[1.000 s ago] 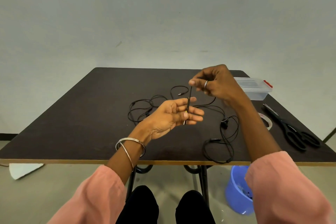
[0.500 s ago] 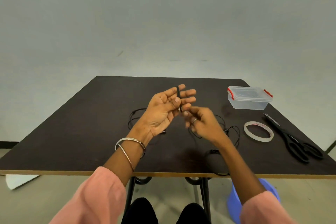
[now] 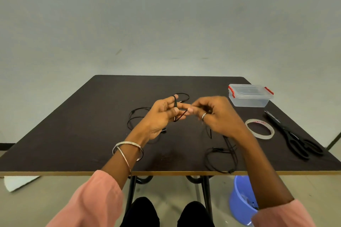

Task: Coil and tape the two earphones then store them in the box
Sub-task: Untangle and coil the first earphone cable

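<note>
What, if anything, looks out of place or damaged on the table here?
Nothing stands out. The box is shut and upright, and the tape roll lies flat beside the scissors. The loose earphone cable near the table's front edge is simply not coiled yet.

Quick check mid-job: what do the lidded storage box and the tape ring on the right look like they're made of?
The clear rectangular storage box looks like glossy see-through plastic: the table shows through its walls, and its lid clips are red. The pale tape ring looks like translucent adhesive film on a thin core, though that is less certain, since only faint red print shows inside.
</note>
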### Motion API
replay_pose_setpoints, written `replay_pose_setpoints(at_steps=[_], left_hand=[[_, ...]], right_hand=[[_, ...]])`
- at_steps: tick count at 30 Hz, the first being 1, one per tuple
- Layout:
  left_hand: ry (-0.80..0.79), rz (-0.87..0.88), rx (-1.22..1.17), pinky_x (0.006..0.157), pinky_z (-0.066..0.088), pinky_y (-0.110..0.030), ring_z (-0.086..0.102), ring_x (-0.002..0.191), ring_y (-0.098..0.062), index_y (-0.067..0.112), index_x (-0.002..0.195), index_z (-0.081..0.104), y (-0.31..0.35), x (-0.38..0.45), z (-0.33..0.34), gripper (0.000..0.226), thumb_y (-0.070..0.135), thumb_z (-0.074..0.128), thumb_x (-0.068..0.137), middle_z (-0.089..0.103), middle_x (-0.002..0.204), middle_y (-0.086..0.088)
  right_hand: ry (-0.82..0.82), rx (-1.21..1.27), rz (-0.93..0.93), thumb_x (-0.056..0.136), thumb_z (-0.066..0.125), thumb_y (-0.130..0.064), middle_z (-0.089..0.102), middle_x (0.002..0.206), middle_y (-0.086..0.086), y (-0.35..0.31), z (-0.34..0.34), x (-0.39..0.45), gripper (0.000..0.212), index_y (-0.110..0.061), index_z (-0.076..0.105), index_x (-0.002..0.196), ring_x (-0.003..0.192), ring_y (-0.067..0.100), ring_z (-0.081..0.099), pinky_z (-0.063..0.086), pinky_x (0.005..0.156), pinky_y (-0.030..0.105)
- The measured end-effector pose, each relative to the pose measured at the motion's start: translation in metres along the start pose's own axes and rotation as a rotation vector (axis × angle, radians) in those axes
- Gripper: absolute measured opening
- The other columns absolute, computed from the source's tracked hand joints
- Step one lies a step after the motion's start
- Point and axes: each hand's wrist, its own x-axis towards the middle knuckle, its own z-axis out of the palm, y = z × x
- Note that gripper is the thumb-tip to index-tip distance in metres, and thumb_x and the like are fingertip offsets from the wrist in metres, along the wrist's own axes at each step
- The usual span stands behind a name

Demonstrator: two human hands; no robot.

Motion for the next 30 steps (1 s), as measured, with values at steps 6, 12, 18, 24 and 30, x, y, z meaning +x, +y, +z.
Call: replay_pose_setpoints(at_steps=[6, 12, 18, 24, 30], left_hand=[[-0.208, -0.01, -0.057, 0.085, 0.057, -0.028, 0.069, 0.1, -0.023, 0.0, 0.14, 0.037, 0.003, -0.009, 0.009, 0.044, -0.006, 0.041, 0.097, 0.071, 0.108, -0.01], [-0.302, 0.002, -0.116, 0.073, 0.056, -0.023, 0.071, 0.09, -0.022, 0.002, 0.136, 0.043, 0.006, -0.014, 0.015, 0.043, -0.005, 0.046, 0.094, 0.072, 0.099, -0.008], [-0.284, 0.034, -0.322, 0.059, 0.049, -0.016, 0.068, 0.068, -0.012, 0.004, 0.13, 0.048, 0.008, -0.016, 0.011, 0.044, 0.002, 0.049, 0.086, 0.069, 0.087, -0.004], [-0.154, 0.094, -0.43, 0.061, 0.051, -0.017, 0.066, 0.068, -0.011, -0.001, 0.132, 0.047, 0.019, -0.006, 0.006, 0.043, -0.001, 0.046, 0.089, 0.069, 0.086, -0.003], [0.177, 0.165, -0.445, 0.067, 0.056, -0.018, 0.072, 0.08, -0.015, -0.004, 0.128, 0.047, 0.025, 0.01, -0.006, 0.032, -0.005, 0.04, 0.097, 0.075, 0.094, -0.004]], right_hand=[[0.102, 0.286, 0.147, 0.083, 0.072, -0.019, 0.06, 0.05, -0.003, 0.006, -0.013, 0.026, 0.012, -0.009, 0.072, 0.078, 0.04, 0.014, 0.047, 0.043, 0.041, 0.023], [0.187, 0.374, 0.166, 0.081, 0.074, -0.021, 0.06, 0.057, 0.001, 0.016, -0.01, 0.045, 0.017, -0.004, 0.072, 0.08, 0.043, 0.006, 0.049, 0.038, 0.043, 0.016], [0.238, 0.426, 0.182, 0.086, 0.069, -0.022, 0.058, 0.054, -0.001, 0.026, 0.003, 0.045, 0.024, -0.002, 0.07, 0.074, 0.043, -0.001, 0.047, 0.037, 0.047, 0.011], [0.138, 0.306, 0.109, 0.096, 0.055, -0.021, 0.059, 0.057, 0.001, 0.04, 0.027, 0.029, 0.027, -0.008, 0.069, 0.077, 0.053, 0.009, 0.05, 0.041, 0.05, 0.03], [-0.13, 0.079, 0.023, 0.096, 0.053, -0.018, 0.065, 0.071, -0.001, 0.022, 0.048, -0.002, 0.022, -0.005, 0.07, 0.102, 0.066, 0.005, 0.062, 0.048, 0.062, 0.016]])
